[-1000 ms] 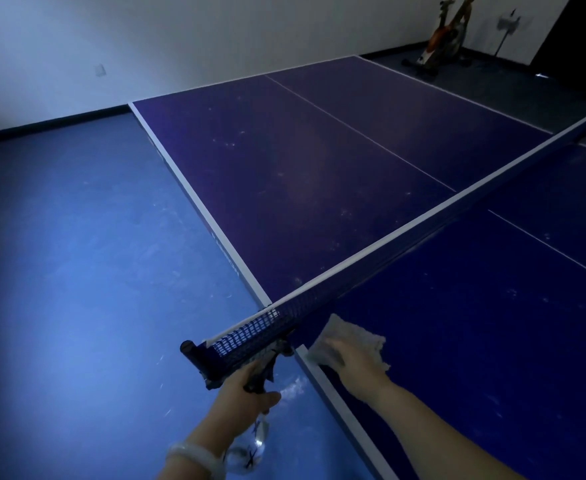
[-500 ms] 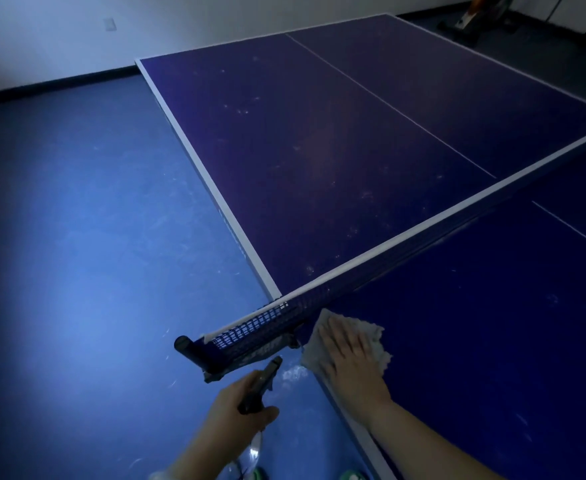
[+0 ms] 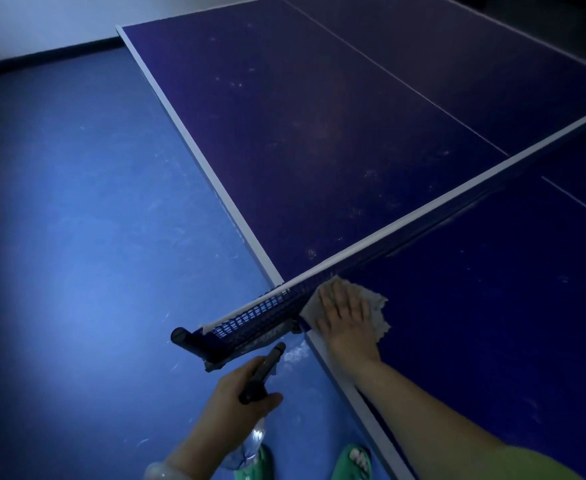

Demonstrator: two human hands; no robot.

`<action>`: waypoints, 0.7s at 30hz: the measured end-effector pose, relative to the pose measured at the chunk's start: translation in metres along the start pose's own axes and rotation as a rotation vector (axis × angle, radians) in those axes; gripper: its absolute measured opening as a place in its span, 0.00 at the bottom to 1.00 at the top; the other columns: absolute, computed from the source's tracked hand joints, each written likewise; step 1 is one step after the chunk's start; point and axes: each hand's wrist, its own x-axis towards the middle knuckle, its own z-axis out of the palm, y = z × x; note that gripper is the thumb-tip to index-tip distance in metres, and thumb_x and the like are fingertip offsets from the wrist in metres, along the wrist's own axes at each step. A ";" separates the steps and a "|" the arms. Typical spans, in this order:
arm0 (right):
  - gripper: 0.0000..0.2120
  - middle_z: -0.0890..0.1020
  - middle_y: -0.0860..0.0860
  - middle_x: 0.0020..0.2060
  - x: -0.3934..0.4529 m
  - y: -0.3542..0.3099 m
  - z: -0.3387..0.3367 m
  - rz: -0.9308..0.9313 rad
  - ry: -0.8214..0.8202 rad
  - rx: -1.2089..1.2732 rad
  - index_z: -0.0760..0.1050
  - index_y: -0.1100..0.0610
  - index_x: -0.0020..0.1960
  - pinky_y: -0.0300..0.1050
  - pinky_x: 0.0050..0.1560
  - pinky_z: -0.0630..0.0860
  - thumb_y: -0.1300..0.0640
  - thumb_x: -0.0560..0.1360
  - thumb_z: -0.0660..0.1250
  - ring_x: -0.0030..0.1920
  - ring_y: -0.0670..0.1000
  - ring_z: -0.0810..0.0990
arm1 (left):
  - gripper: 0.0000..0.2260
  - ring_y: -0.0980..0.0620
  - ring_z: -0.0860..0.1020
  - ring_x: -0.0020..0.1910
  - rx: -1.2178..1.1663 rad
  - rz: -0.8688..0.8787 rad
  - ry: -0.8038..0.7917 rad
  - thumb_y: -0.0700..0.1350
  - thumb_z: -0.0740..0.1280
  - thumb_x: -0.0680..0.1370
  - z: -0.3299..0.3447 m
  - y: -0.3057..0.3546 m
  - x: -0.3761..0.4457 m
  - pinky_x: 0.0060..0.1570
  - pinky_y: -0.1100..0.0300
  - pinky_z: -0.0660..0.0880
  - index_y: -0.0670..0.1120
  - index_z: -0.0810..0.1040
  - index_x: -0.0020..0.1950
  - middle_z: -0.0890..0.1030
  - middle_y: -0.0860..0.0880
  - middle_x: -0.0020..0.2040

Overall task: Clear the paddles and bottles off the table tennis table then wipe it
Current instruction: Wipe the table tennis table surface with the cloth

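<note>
The dark blue table tennis table (image 3: pixel 319 133) fills the right of the head view, crossed by its net (image 3: pixel 423 216). My right hand (image 3: pixel 348 320) lies flat, fingers straight, pressing a pale cloth (image 3: pixel 376 306) onto the table's near corner right beside the net. My left hand (image 3: pixel 236 400) is off the table's side, fingers curled round a spray bottle (image 3: pixel 262 372) with a dark trigger head; its clear body hangs below the hand. No paddles or other bottles show on the table.
The net post clamp (image 3: pixel 194 341) sticks out past the table's white side edge (image 3: pixel 194 133), just above my left hand. Blue floor (image 3: pixel 77 237) lies to the left. Green slippers (image 3: pixel 352 460) show at the bottom.
The view has tilted down and closer. My right hand with the cloth has slid up against the net. My left hand with the spray bottle has dropped slightly away from the net clamp.
</note>
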 end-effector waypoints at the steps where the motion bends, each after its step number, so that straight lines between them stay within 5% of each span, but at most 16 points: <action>1: 0.29 0.39 0.55 0.78 0.002 0.016 -0.005 -0.036 0.034 -0.035 0.39 0.54 0.79 0.57 0.76 0.37 0.50 0.82 0.48 0.78 0.56 0.39 | 0.13 0.59 0.76 0.33 -0.001 0.005 -0.002 0.44 0.75 0.73 -0.001 0.000 0.000 0.36 0.69 0.69 0.53 0.78 0.56 0.81 0.49 0.38; 3: 0.26 0.32 0.52 0.75 0.011 0.050 -0.023 0.125 0.005 -0.032 0.31 0.51 0.75 0.55 0.76 0.33 0.52 0.84 0.43 0.77 0.52 0.34 | 0.15 0.59 0.75 0.32 0.004 0.028 0.002 0.43 0.75 0.73 -0.002 -0.002 0.001 0.35 0.69 0.69 0.53 0.78 0.58 0.79 0.56 0.34; 7: 0.27 0.33 0.51 0.77 0.024 0.051 -0.038 0.567 -0.010 0.084 0.32 0.49 0.77 0.56 0.76 0.34 0.48 0.84 0.43 0.77 0.53 0.34 | 0.18 0.61 0.73 0.32 -0.007 0.042 0.030 0.44 0.76 0.72 -0.004 -0.008 0.002 0.36 0.69 0.69 0.55 0.78 0.59 0.76 0.60 0.31; 10: 0.35 0.34 0.56 0.76 0.001 -0.008 -0.013 0.358 0.049 0.043 0.35 0.53 0.79 0.59 0.76 0.38 0.53 0.81 0.54 0.78 0.57 0.38 | 0.17 0.60 0.73 0.32 -0.037 0.040 0.036 0.44 0.77 0.72 -0.003 -0.012 0.005 0.38 0.65 0.70 0.56 0.78 0.57 0.76 0.58 0.32; 12: 0.31 0.48 0.57 0.79 -0.026 -0.033 0.010 0.134 0.109 0.001 0.48 0.55 0.80 0.60 0.75 0.46 0.52 0.80 0.53 0.78 0.58 0.48 | 0.16 0.60 0.74 0.32 -0.030 0.064 0.019 0.43 0.77 0.72 -0.003 -0.013 0.008 0.39 0.62 0.71 0.55 0.78 0.57 0.76 0.57 0.31; 17: 0.31 0.51 0.53 0.79 -0.085 0.021 0.014 -0.022 0.093 -0.144 0.51 0.54 0.80 0.57 0.73 0.47 0.52 0.79 0.55 0.78 0.57 0.52 | 0.18 0.60 0.73 0.31 -0.029 0.151 -0.081 0.44 0.75 0.73 -0.003 -0.012 0.010 0.39 0.63 0.70 0.54 0.77 0.61 0.75 0.58 0.30; 19: 0.30 0.52 0.57 0.79 -0.095 0.061 0.011 0.057 0.059 -0.276 0.59 0.56 0.78 0.61 0.73 0.48 0.56 0.76 0.59 0.77 0.61 0.54 | 0.18 0.59 0.73 0.32 -0.034 0.185 -0.096 0.48 0.75 0.73 -0.002 -0.009 0.012 0.41 0.61 0.71 0.54 0.77 0.62 0.75 0.58 0.31; 21: 0.28 0.52 0.59 0.78 -0.098 0.076 0.000 0.356 0.090 -0.188 0.56 0.58 0.78 0.61 0.72 0.48 0.52 0.79 0.51 0.77 0.61 0.56 | 0.16 0.58 0.75 0.35 -0.011 0.246 -0.092 0.51 0.73 0.73 0.001 -0.003 0.016 0.42 0.59 0.72 0.54 0.78 0.60 0.76 0.58 0.33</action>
